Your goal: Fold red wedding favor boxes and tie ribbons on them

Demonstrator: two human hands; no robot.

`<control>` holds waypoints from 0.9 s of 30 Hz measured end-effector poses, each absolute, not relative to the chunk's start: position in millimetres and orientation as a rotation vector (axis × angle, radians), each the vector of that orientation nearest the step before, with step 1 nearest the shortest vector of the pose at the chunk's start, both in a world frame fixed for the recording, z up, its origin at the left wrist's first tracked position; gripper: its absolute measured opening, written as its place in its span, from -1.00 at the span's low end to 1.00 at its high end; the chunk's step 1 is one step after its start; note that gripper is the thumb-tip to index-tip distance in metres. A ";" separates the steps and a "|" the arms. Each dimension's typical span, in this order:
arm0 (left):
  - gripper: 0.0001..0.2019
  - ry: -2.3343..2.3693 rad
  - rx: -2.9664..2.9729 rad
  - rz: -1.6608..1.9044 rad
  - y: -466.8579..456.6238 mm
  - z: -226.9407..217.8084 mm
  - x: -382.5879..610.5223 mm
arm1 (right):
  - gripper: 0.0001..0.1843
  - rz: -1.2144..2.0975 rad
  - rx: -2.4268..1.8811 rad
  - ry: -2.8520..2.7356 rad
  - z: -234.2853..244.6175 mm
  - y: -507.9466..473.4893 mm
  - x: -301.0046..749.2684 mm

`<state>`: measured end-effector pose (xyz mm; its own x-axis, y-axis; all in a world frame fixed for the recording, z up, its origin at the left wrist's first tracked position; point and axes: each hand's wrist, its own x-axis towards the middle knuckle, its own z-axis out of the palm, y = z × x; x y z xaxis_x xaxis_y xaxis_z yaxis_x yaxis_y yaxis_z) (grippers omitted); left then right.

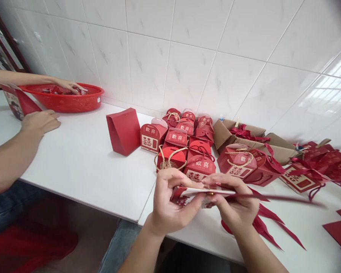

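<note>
Over the front edge of the white table [82,167], my left hand [170,203] and my right hand [235,203] both grip a flat, unfolded red gift box [200,192] with white characters on it. Each hand pinches the box from its own side. A red ribbon [275,198] runs from the box out to the right. Just behind my hands stands a cluster of several finished red gift boxes [184,142] with gold rope handles.
A red folded paper bag [124,131] stands left of the boxes. Another person's hand [41,122] rests on the table and another reaches into a red plastic basin [65,100]. Brown cartons [252,142], flat red boxes and ribbons [312,167] lie at right.
</note>
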<state>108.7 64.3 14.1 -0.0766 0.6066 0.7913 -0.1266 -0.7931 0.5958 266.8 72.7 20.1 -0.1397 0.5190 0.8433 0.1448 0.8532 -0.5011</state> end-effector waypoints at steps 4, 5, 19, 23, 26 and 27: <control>-0.71 0.514 1.900 1.849 55.0 23.9 95.8 | -0.74 0.270 -0.271 -1.770 28.8 68.1 264.7; -0.75 0.562 1.966 1.804 52.0 28.2 92.4 | -0.75 0.254 -0.248 -1.772 30.0 67.3 263.3; -0.55 0.952 2.545 1.406 13.4 65.7 70.6 | -0.87 0.485 -0.292 -1.835 28.2 58.9 256.3; -0.60 0.927 2.268 1.267 10.5 65.4 62.1 | -0.92 0.503 -0.254 -1.844 28.2 58.6 255.7; -0.63 0.914 2.116 1.189 16.0 59.7 55.9 | -0.92 0.525 -0.191 -1.840 27.7 59.0 255.0; -0.62 0.896 2.069 1.185 20.5 57.0 55.1 | -0.92 0.534 -0.187 -1.842 27.5 59.2 254.9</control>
